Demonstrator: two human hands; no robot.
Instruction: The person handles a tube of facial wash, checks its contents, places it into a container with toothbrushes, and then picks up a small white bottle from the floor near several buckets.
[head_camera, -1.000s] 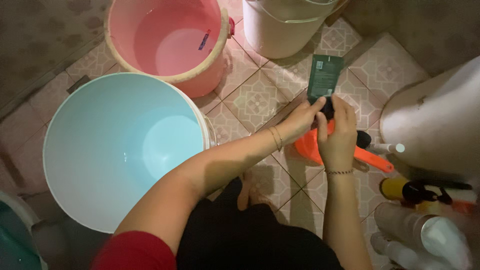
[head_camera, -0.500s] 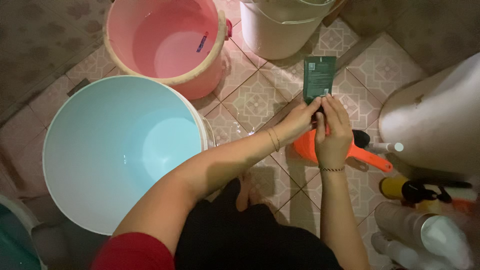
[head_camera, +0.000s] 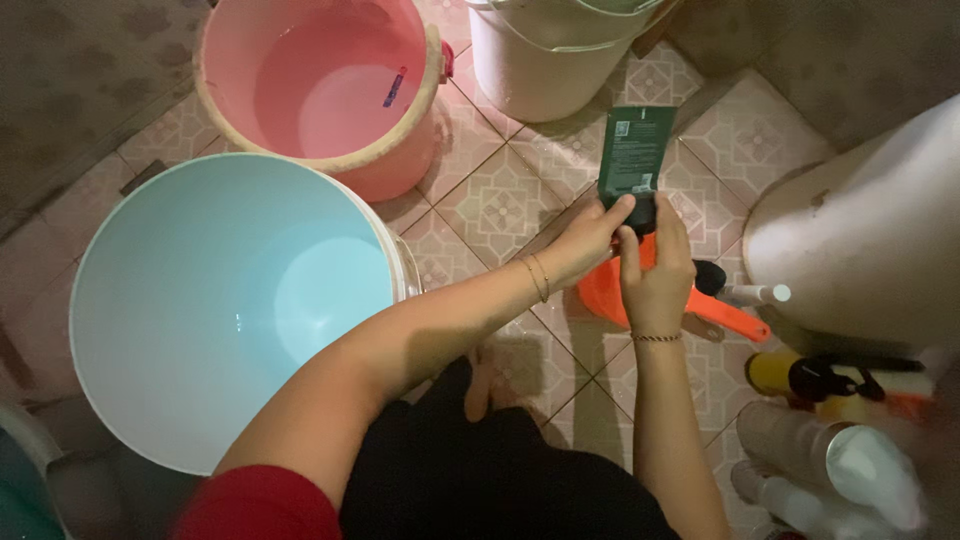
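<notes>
Left hand (head_camera: 590, 238) and right hand (head_camera: 652, 262) pinched together on the lower edge of a dark green sachet (head_camera: 635, 152), held upright over the tiled floor (head_camera: 500, 205) above an orange scoop (head_camera: 612, 292), beside the pale blue basin (head_camera: 230, 300) and pink bucket (head_camera: 330, 85).

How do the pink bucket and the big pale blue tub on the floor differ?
The pink bucket is smaller and lies farther from the person; the pale blue tub is wider and closer, beside the left arm. A small strip-like thing shows inside the pink bucket; the blue tub shows none. Both are round, open-topped and upright on the tiled floor.
</notes>
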